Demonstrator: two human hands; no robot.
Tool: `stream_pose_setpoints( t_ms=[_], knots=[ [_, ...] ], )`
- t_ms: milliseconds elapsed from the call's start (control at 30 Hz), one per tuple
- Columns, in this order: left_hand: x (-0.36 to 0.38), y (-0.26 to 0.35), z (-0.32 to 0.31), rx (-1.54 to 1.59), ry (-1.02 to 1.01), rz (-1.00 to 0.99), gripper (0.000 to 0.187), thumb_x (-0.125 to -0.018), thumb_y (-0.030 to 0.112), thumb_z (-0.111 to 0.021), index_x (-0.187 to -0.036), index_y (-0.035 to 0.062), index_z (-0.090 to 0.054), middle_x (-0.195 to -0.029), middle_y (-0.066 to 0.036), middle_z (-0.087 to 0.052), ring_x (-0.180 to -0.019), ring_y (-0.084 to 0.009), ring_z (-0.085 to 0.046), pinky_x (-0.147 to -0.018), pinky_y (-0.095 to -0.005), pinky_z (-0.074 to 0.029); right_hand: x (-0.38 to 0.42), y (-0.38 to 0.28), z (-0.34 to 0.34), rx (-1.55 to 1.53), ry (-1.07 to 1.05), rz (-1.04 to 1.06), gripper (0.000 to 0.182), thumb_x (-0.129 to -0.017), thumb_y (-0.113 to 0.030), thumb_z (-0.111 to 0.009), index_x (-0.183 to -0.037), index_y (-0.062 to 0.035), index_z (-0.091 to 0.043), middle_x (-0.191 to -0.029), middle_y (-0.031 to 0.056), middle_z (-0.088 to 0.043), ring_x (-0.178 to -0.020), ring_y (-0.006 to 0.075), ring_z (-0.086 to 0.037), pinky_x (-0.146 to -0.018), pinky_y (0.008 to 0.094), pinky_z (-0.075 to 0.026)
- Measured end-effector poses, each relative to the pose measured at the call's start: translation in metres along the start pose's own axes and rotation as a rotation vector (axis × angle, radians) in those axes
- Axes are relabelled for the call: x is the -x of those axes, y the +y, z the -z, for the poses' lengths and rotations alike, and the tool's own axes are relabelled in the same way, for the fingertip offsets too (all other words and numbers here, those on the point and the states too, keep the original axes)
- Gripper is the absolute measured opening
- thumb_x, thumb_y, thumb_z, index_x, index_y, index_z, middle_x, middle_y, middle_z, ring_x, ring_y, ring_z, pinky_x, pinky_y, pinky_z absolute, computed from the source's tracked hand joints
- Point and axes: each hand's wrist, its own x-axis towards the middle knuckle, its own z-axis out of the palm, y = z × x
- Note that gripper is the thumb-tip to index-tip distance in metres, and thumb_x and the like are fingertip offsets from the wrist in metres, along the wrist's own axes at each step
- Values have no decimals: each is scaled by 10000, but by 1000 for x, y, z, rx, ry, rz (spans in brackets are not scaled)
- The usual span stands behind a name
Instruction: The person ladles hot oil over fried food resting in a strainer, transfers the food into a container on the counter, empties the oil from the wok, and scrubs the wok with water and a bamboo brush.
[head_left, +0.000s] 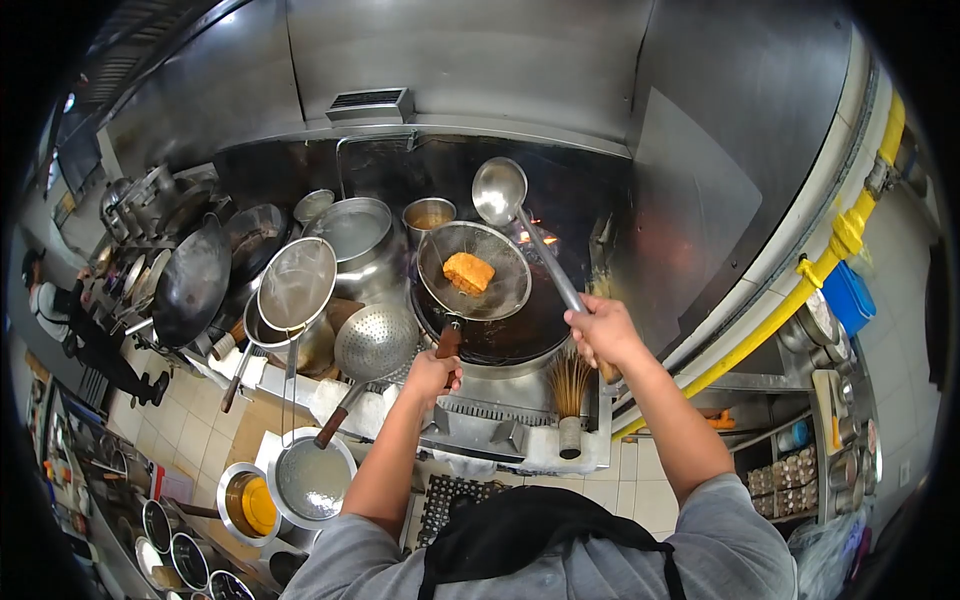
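Observation:
My left hand (432,376) is closed round the brown wooden handle of a round mesh strainer (500,302). A golden fried piece of food (468,273) lies in the strainer, which is over a dark wok (500,352) on the stove. In my right hand (605,335) is the long handle of a steel ladle (499,191), fingers wrapped round it. The ladle's bowl is above and behind the strainer, near orange flames (537,237) at the wok's far edge.
Left of the wok stand a perforated skimmer (377,342), a lidded pot (348,229), another mesh strainer (297,284) and dark woks (190,285). A bamboo brush (569,405) stands at the stove's front right. A yellow pipe (845,235) runs along the right. A person (75,320) stands far left.

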Motion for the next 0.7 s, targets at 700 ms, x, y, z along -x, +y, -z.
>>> stream_pose_setpoints(
  t_ms=[700],
  knots=[
    [6, -2, -30, 203, -95, 32, 66, -843, 74, -567, -823, 41, -514, -650, -37, -550, -472, -123, -502, -358, -227, -291, -37, 30, 49, 1040, 380, 359, 377, -829, -224, -592, -1129, 3, -571, -876, 290, -616, -763, 360, -653, -724, 412, -509]
  ],
)
